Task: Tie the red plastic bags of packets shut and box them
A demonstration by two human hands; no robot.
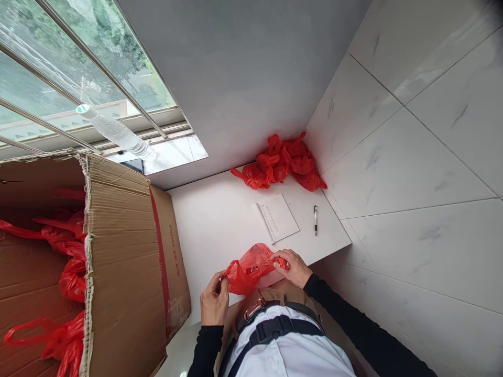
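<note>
Holding red bag, contents partly showing, red bundles inside cardboard box

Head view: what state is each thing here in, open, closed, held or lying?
Held red bag: stretched between left hand and right hand.
Corner red bags: bunched together.
Cardboard box: open, more bags inside.
Notepad: lying, marked page up.
Pen: lying on white table.
Bottle: upright, capped.
Waist buckle: fastened.

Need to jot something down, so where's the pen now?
In the head view, the pen lies on the white table, right of the notepad, near the table's right edge, beyond the right hand.
</note>
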